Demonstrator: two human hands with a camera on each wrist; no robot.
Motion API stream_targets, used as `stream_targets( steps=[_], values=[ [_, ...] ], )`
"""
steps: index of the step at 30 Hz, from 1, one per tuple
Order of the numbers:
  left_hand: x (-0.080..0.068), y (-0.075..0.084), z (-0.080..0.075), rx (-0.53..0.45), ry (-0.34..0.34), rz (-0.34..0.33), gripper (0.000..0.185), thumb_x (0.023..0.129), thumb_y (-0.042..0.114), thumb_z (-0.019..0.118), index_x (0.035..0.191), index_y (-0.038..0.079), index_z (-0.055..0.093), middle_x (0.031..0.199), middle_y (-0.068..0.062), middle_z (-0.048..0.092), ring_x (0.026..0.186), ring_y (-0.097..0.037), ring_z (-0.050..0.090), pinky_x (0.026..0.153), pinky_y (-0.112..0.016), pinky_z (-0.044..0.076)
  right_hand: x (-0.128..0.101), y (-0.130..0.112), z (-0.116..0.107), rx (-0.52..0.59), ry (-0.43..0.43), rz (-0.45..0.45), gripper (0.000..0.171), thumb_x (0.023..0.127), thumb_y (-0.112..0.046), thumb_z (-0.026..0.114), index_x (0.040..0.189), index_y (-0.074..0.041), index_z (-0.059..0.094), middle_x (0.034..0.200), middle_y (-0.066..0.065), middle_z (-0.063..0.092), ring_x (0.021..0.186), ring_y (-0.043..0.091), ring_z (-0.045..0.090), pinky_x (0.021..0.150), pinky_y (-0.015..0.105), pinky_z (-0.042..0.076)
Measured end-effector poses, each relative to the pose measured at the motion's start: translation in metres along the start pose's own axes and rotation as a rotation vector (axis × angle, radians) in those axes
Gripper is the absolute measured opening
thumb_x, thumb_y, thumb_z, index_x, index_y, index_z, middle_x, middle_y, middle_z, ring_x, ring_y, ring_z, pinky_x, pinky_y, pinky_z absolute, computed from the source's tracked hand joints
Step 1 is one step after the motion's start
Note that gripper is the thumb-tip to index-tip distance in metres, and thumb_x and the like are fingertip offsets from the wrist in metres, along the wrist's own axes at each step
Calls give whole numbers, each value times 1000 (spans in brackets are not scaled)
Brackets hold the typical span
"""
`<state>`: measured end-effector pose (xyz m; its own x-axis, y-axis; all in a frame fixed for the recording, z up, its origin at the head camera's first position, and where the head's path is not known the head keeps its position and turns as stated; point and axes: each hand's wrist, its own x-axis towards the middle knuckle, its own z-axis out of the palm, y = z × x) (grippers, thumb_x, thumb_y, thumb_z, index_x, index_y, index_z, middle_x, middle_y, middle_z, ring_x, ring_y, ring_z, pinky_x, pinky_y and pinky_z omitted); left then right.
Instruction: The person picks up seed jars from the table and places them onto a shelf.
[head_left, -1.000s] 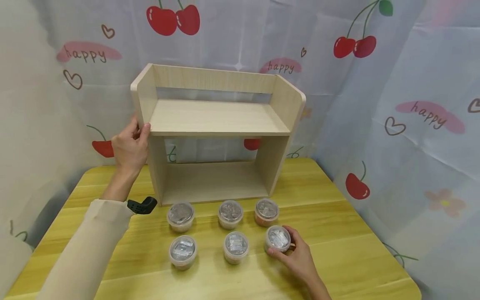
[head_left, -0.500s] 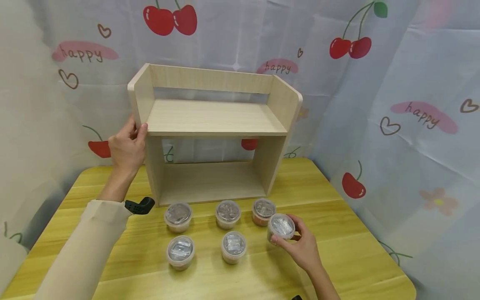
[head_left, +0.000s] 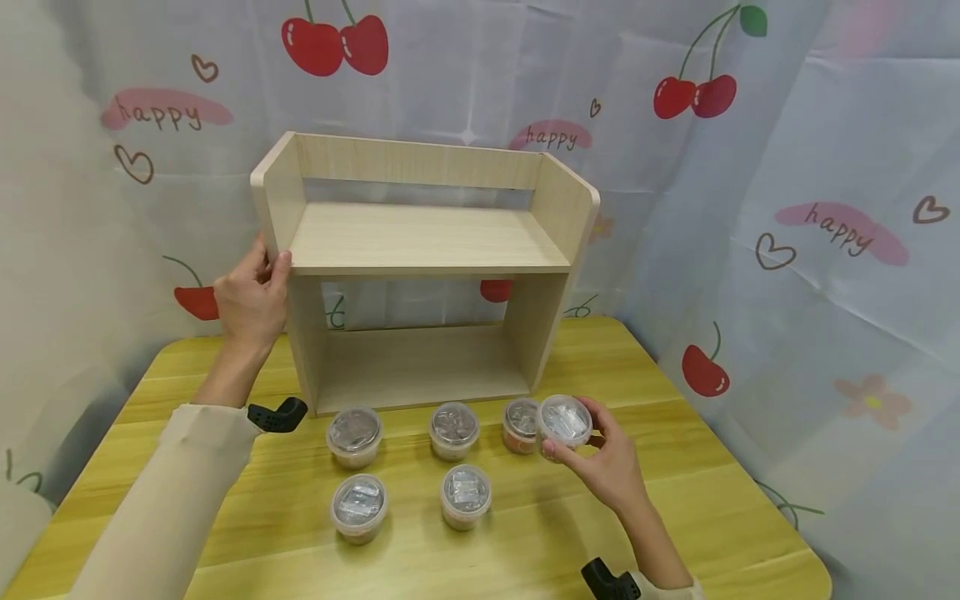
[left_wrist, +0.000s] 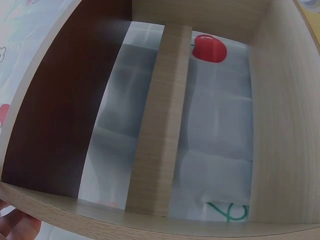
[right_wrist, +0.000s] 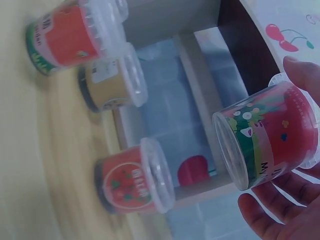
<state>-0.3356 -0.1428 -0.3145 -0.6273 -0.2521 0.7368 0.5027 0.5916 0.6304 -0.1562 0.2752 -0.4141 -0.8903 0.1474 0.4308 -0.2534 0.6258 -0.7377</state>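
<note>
A pale wooden two-tier shelf [head_left: 427, 237] stands on the table. My left hand [head_left: 251, 304] grips its left side panel around mid-height, thumb at the front edge; in the left wrist view only bits of its fingers [left_wrist: 22, 227] show behind the panel. Between thumb and fingers, my right hand [head_left: 611, 471] holds a small clear-lidded tub [head_left: 565, 421], raised off the table. That tub has a red and green printed label in the right wrist view. Just left of it in the head view sits a tub [head_left: 519, 425] with a reddish label, partly overlapped.
Two more lidded tubs [head_left: 453, 431] stand in the row before the shelf, counting the left one [head_left: 355, 435]. A nearer row has one at left [head_left: 360, 508] and one at middle [head_left: 465, 497]. A cherry-print curtain [head_left: 705, 250] hangs behind the yellow table [head_left: 675, 508].
My right hand has lifted its tub from the front row's right end and carried it up toward the shelf. The left hand keeps its grip on the panel.
</note>
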Motion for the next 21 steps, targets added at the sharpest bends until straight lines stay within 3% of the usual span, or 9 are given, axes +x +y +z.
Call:
stream_targets(
  steps=[11,21],
  values=[
    [-1,-2,0,9,1,-1,43,101,29,57,141,14,57,126,-14,64,108,-30,66,85,-41,54,32,-27,-8,-2,-10,-13,67,76,-19,86,132,0,56,115,14,66,96,22,60,79,32,55],
    [-2,0,0,0,5,7,41,100,28,58,138,12,60,124,-13,66,107,-30,66,85,-38,54,58,-43,-12,34,9,2,65,77,-21,86,132,-2,56,113,14,65,92,21,56,76,22,50]
  ],
)
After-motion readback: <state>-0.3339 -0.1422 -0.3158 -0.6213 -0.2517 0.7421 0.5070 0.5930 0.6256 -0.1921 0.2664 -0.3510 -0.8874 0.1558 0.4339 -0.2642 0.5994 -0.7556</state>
